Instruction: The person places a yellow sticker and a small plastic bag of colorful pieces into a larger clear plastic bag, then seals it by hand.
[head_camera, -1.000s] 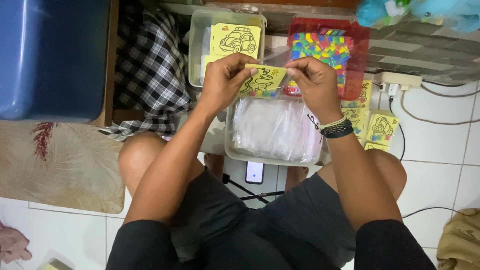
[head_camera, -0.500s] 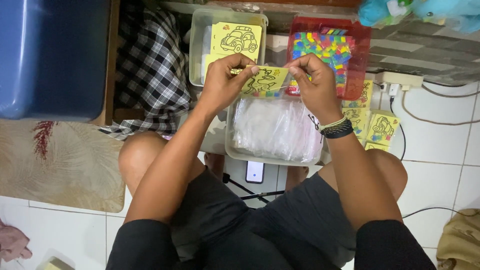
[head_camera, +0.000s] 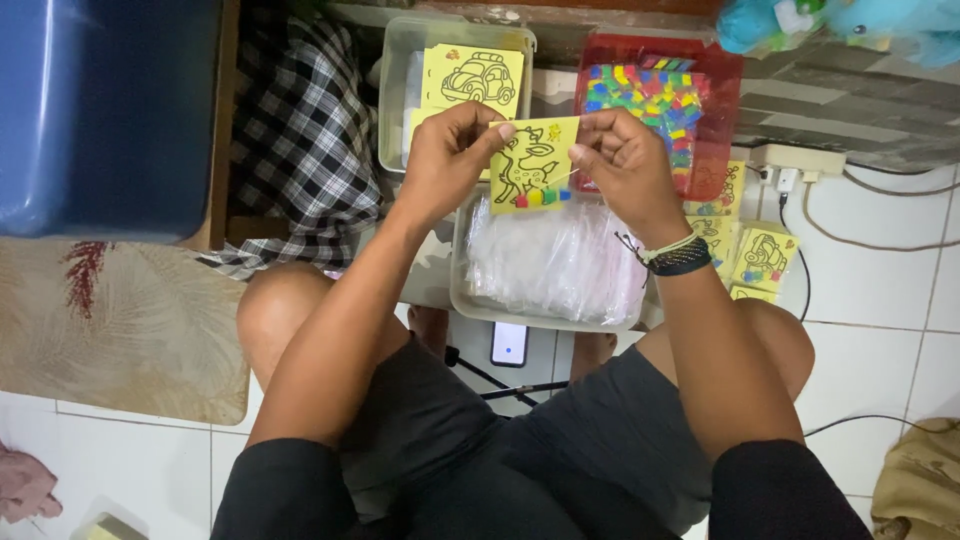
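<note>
I hold a small yellow card with a black animal outline and a row of little coloured packets along its lower edge, inside a clear sleeve. My left hand pinches its top left corner; my right hand grips its right edge. The card hangs upright above a clear tub filled with clear plastic sleeves. Behind it, another clear tub holds yellow cards with a car outline. A red tray at the back right holds several small coloured packets.
Finished yellow card packs lie on the tiled floor at the right, near a white power strip and cables. A phone sits between my knees. A checked cloth, a blue bin and a mat are at the left.
The card has turned from lying tilted and partly folded between my hands to standing upright and flat, facing me. Both hands rose slightly and spread apart.
</note>
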